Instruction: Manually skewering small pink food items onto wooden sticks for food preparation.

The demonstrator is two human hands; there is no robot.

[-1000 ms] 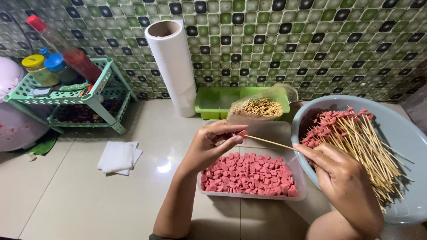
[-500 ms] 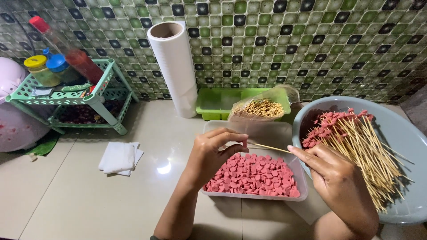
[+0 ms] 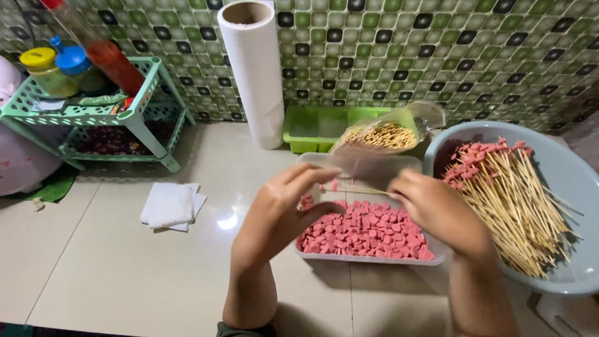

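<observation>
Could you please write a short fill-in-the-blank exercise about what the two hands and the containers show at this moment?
1. The left hand and right hand hold a thin wooden ____ between them.
2. The clear tray under the hands is full of ____ sliced pieces.
3. The finished skewers lie in a round grey ____.
4. The white roll stands upright against the tiled ____.

Missing words: skewer; pink; basin; wall

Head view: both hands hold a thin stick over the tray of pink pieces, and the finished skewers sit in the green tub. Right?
Not quite. The head view shows the finished skewers in the grey basin, not the green tub. The rest stands.
</observation>
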